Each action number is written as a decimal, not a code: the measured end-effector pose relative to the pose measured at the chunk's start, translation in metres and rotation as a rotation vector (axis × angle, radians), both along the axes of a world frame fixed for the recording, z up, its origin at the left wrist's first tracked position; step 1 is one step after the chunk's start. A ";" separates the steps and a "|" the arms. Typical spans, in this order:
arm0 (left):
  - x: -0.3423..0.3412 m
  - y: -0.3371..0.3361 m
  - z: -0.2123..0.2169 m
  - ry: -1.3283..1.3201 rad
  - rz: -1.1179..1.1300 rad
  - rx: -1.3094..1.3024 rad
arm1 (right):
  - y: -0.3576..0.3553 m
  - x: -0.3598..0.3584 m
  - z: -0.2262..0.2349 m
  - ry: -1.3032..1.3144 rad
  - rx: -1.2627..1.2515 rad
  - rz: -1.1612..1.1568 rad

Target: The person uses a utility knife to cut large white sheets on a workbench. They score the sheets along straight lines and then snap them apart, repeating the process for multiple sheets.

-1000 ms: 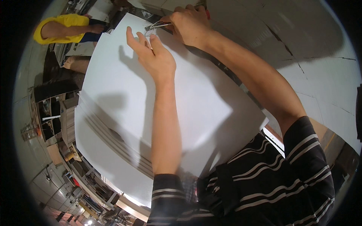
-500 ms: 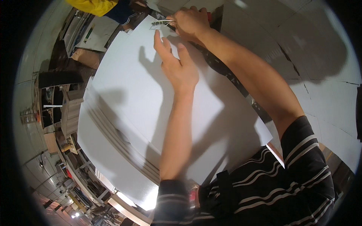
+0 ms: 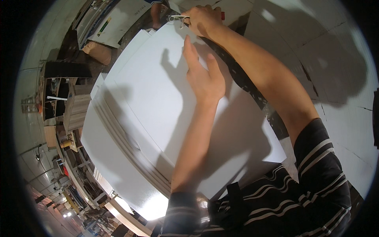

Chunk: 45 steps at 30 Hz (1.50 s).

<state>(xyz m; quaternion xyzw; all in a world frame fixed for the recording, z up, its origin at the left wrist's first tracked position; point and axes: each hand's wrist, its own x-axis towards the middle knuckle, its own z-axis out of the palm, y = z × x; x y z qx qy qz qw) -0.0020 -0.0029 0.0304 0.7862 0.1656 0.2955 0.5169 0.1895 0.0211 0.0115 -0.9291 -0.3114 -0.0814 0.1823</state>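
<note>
A large white panel (image 3: 150, 106) lies before me, on top of other white boards. My left hand (image 3: 207, 81) is over its far part with the fingers stretched out and thumb apart, holding nothing; whether it touches the surface I cannot tell. At the panel's far right corner my right hand (image 3: 204, 21) is closed round a tool, of which just a red end (image 3: 223, 15) shows past the fist; its kind is hidden. Thin white curled strips (image 3: 175, 18) stick out to the left of that fist.
Stacked white board edges (image 3: 126, 138) run along the left. Beyond the far edge are a person's leg (image 3: 156, 15), a brown sack (image 3: 97, 53) and leaning white boards (image 3: 114, 25). A wooden cabinet (image 3: 77, 106) stands at left. A pale cracked floor (image 3: 316, 59) lies to the right.
Both hands have shifted right in the picture, the left one also slightly lower. The view has turned somewhat. The yellow garment at the top has left the picture, and the person's lower leg shows.
</note>
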 end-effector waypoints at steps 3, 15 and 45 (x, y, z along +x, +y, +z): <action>0.000 0.001 -0.002 0.008 -0.002 0.014 | 0.013 0.013 -0.004 -0.040 -0.026 -0.072; 0.006 0.013 -0.008 -0.029 0.151 0.026 | -0.183 0.013 -0.205 0.947 -0.021 -0.132; -0.003 0.014 -0.009 0.384 -0.048 0.582 | -0.370 -0.061 -0.124 1.845 0.691 -0.212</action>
